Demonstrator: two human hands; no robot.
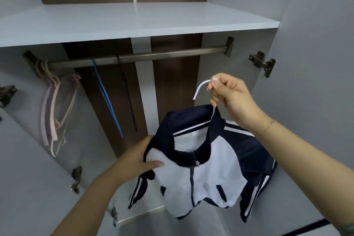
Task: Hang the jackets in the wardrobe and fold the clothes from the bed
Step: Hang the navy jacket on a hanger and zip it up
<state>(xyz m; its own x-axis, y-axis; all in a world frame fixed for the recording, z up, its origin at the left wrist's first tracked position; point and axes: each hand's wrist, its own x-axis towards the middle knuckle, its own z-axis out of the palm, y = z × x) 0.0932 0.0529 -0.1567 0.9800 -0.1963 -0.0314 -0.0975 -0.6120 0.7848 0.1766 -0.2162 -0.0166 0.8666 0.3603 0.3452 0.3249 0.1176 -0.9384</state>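
Navy-and-white jacket (206, 159) on a white hanger (201, 90), held below the wardrobe rail (153, 56). The right hand (229, 97) pinches the hanger's hook at its neck; the left hand (138, 157) grips the jacket's shoulder, thumb on the white panel. Hanging well likely calls for raising the hook above the bare rail section, right of the blue hanger (107, 99), while the left hand steadies the shoulder

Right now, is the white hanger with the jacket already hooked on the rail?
No, the right hand holds the white hanger below the rail, apart from it.
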